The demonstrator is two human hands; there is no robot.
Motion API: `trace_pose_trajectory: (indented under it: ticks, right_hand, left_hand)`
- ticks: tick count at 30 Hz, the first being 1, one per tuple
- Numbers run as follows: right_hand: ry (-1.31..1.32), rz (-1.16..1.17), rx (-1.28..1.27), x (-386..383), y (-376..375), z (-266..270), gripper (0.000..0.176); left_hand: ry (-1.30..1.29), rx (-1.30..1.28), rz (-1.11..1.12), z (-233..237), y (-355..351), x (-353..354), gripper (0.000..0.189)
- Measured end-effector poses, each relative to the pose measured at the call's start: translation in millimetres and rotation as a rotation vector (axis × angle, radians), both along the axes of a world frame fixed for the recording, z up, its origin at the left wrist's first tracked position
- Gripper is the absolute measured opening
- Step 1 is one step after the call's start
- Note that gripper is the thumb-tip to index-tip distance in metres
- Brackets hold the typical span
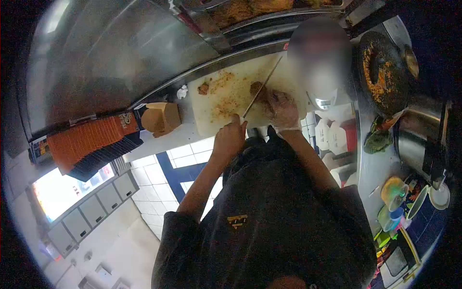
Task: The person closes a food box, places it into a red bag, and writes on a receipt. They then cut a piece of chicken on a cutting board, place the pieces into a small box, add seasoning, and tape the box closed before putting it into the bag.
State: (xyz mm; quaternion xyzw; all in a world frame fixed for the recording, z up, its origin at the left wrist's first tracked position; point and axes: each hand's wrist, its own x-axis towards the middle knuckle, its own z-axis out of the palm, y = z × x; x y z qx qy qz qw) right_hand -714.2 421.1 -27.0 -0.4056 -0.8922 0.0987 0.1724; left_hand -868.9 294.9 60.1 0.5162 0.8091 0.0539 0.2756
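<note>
My left hand [231, 137] is bare and closed around the handle of a long knife [255, 100]. The blade slants up and to the right, lying against a dark piece of cooked meat [258, 89]. On the blade's other side, my right hand [285, 113], in a clear plastic glove, grips the meat. Beneath both is a white cutting board [243, 77], strewn with brown crumbs. A smaller meat chunk [203, 88] lies near the board's left end. My glove partly hides the meat.
An open cardboard box [163, 118] and a stack of orange-and-black folded boxes [89, 144] stand left. A scale [323, 102] sits right of the board, beneath a blurred patch. Farther right are a dark pan [382, 79] with orange food bits and a metal counter [375, 168].
</note>
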Motion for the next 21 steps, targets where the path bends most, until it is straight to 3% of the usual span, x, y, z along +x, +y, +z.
trace_pose_trajectory:
  ticks: [6, 9, 11, 16, 18, 21]
  right_hand:
    - [0.037, 0.043, -0.081, 1, -1, 1, 0.043]
    - [-0.120, 0.005, -0.157, 1, -3, -1, 0.041]
    - [-0.042, 0.039, -0.081, 2, 0, -8, 0.041]
    - [0.081, 0.052, -0.092, 10, 1, -7, 0.042]
    - [0.241, -0.056, -0.044, 20, -10, -5, 0.043]
    - [0.066, 0.021, -0.173, 24, -5, 3, 0.040]
  left_hand:
    - [-0.080, -0.047, 0.019, -27, 8, 8, 0.039]
    - [-0.023, 0.021, 0.027, -49, 20, 13, 0.041]
    - [0.126, 0.196, -0.107, -59, 29, 13, 0.038]
    - [-0.011, 0.122, -0.064, -36, 18, -4, 0.039]
    - [-0.013, 0.101, -0.029, -14, 7, 2, 0.034]
    - [-0.048, 0.007, -0.032, 1, 9, 8, 0.034]
